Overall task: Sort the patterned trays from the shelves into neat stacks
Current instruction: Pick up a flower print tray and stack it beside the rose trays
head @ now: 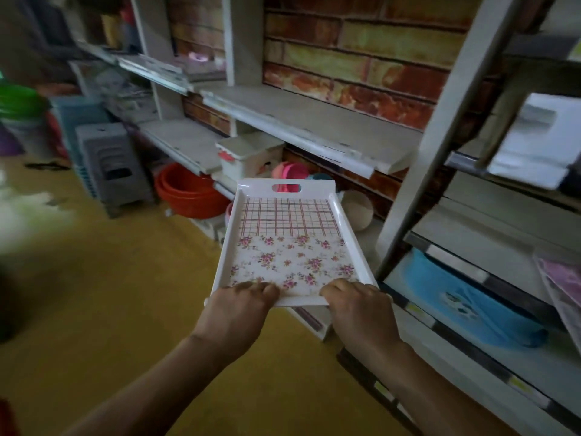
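Observation:
A white rectangular tray (290, 243) is held out level in front of me, above the floor. Its far half has a red plaid print, its near half small pink flowers, and a handle slot is cut in the far rim. My left hand (242, 305) grips the near left corner with fingers curled over the rim. My right hand (358, 303) grips the near right corner the same way. A white wooden shelf (314, 127) runs bare just beyond the tray. At the far right edge another patterned pinkish tray (562, 284) lies on a shelf.
Red basins (188, 193) and a grey plastic stool (110, 165) stand on the yellow floor to the left. A white lidded box (248, 155) and pink bowls sit under the shelf. A metal rack (440, 146) at right holds a blue item (465, 297) and a white box (540, 140).

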Demonstrator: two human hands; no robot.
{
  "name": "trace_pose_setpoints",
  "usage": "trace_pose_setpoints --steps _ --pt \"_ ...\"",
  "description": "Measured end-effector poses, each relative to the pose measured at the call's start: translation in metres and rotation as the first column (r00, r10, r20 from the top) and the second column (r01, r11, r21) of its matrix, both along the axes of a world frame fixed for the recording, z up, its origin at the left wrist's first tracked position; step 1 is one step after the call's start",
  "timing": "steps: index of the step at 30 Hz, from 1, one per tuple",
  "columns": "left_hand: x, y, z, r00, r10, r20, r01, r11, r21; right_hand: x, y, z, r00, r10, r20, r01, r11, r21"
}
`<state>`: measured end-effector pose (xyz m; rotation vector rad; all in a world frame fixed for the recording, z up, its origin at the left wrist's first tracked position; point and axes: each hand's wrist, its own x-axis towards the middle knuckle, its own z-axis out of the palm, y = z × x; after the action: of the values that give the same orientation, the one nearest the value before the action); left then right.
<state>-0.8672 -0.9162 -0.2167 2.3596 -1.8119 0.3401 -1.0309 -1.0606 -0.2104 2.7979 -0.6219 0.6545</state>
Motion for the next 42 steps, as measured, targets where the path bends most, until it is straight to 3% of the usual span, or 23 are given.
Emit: trace_pose_setpoints --steps 9,21,35,42 --pt "0.047 0.008 0.025 0.960 0.280 -0.017 -0.279 0.960 0.012 0.091 -0.029 0.014 0.975 0.223 0.016 -0.223 0.975 -0.002" --pt "0.100 -0.005 0.043 0.866 0.500 0.004 -0.501 0.866 0.005 0.196 -0.068 0.024 0.894 0.447 0.027 -0.448 0.894 0.018" --pt "0.245 0.018 0.038 0.812 0.584 0.009 -0.584 0.812 0.011 0.361 -0.051 0.027 0.854 0.521 -0.008 -0.521 0.853 -0.012" --pt "0.339 0.033 0.052 0.810 0.586 0.007 -0.584 0.809 -0.067 0.457 -0.035 0.046 0.851 0.526 0.004 -0.525 0.850 -0.048"
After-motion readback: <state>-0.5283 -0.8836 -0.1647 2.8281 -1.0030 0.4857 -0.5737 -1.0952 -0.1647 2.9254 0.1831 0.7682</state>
